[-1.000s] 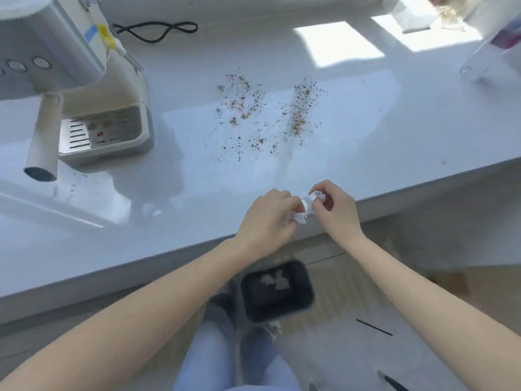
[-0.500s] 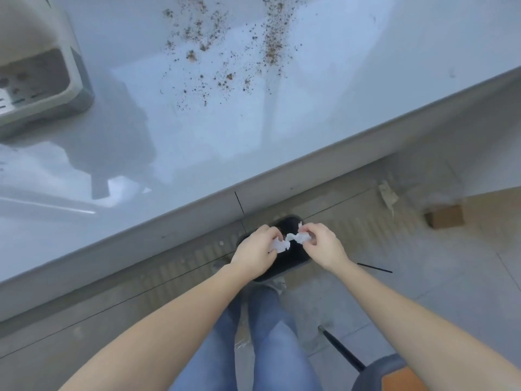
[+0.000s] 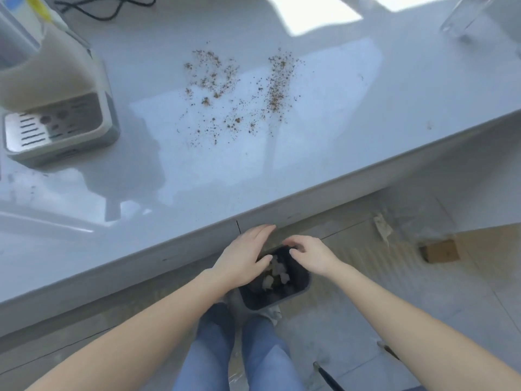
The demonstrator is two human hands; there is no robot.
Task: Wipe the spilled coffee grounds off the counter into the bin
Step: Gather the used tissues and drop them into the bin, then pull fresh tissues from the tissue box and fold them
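Observation:
Brown coffee grounds [image 3: 239, 94] lie scattered in two patches on the pale grey counter [image 3: 338, 153]. A small black bin [image 3: 293, 294] stands on the floor below the counter's front edge, with crumpled white paper pieces [image 3: 277, 273] inside. My left hand [image 3: 245, 258] hovers over the bin's left rim, fingers spread, holding nothing. My right hand [image 3: 310, 253] hangs over the bin's right side, fingers apart and empty.
A beige coffee machine [image 3: 53, 108] with a drip tray stands at the counter's left. A black cable [image 3: 104, 7] lies at the back. A clear container [image 3: 462, 18] sits far right. On the floor are a cardboard piece [image 3: 439, 251] and my jeans-clad legs [image 3: 239, 356].
Both hands let go of the crumpled white paper, which now lies in the bin. The fingers have opened, and the view has tilted up toward the counter again.

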